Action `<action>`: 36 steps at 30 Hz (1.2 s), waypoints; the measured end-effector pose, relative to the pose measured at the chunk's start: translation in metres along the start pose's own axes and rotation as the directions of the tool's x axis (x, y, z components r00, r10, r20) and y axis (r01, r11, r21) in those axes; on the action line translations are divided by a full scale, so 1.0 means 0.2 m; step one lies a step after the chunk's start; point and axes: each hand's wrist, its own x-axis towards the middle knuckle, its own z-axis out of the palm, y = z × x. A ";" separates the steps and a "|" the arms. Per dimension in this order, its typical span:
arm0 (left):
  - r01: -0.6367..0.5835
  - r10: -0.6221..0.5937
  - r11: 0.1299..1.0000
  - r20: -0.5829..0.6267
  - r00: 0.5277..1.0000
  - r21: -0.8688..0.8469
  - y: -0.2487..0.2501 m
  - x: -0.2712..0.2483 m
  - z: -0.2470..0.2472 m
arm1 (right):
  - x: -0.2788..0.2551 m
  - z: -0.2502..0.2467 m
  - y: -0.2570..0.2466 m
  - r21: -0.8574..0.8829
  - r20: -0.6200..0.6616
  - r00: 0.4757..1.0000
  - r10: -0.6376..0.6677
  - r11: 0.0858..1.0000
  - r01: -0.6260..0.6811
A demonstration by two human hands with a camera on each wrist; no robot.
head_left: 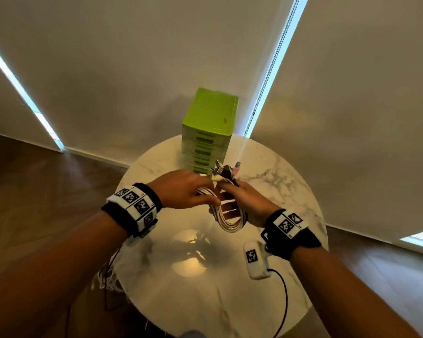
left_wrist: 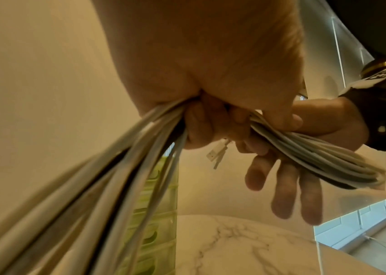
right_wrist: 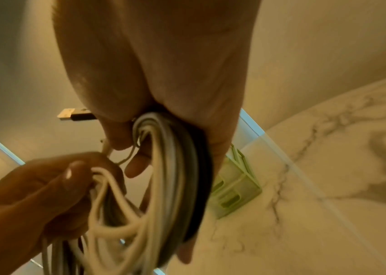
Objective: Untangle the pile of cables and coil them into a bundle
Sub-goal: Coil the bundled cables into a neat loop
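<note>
Both hands gripping coiled cables, no readable labels

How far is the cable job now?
Mostly done: no loose cables lie on the table; the cables already form one coil of loops, held in the air. In hand: the left hand grips one side, the right hand holds the other, with plugs sticking up. Left: tuck in the plug ends and tidy the slack loops.
</note>
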 end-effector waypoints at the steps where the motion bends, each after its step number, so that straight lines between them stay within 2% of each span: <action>1: -0.011 0.011 1.000 -0.010 1.000 0.001 0.01 0.01 0.01 | -0.01 0.00 0.02 0.041 0.044 0.999 0.003 0.999 -0.005; 3: -0.005 0.005 1.000 -0.044 0.999 0.005 0.03 0.02 0.03 | -0.01 0.02 0.04 0.130 0.109 0.994 0.006 0.991 -0.020; 6: 0.092 -0.095 0.995 -0.067 0.993 -0.045 0.07 0.04 0.03 | 0.01 0.04 0.08 0.153 0.138 0.990 0.002 0.988 -0.024; 9: 0.158 -0.164 0.974 -0.025 0.986 -0.161 0.08 0.07 0.03 | 0.01 0.06 0.10 0.227 0.142 0.990 0.018 0.973 -0.051; 12: 0.165 -0.179 0.939 -0.021 0.984 -0.303 0.07 0.06 0.04 | 0.01 0.05 0.10 0.350 0.168 0.985 0.032 0.933 -0.090; 17: 0.209 -0.258 0.814 -0.015 0.966 -0.543 0.04 -0.06 0.08 | 0.02 -0.02 0.09 0.359 0.014 0.999 0.029 0.933 -0.032; 22: 0.342 -0.367 0.825 0.033 0.930 -0.451 -0.04 -0.18 0.18 | 0.04 -0.02 0.10 0.379 -0.050 0.999 0.015 0.925 0.006; 23: 0.390 -0.406 0.797 0.068 0.911 -0.462 -0.04 -0.17 0.19 | 0.04 -0.01 0.09 0.382 -0.052 0.999 -0.001 0.924 0.021; 26: 0.495 -0.528 0.627 0.139 0.838 -0.601 -0.02 -0.13 0.13 | 0.04 0.01 0.07 0.295 -0.047 0.993 -0.107 0.949 0.116; 29: 0.477 -0.598 0.527 0.092 0.796 -0.704 0.00 -0.10 0.06 | 0.05 0.06 0.09 0.092 -0.039 0.969 -0.242 0.965 0.245; 32: 0.373 -0.582 0.385 0.092 0.808 -0.844 0.02 -0.07 0.02 | 0.08 0.15 0.13 0.016 -0.053 0.947 -0.318 0.947 0.319; 36: 0.290 -0.555 0.221 0.124 0.822 -0.931 0.08 -0.03 0.02 | 0.12 0.27 0.17 -0.075 -0.076 0.916 -0.393 0.919 0.388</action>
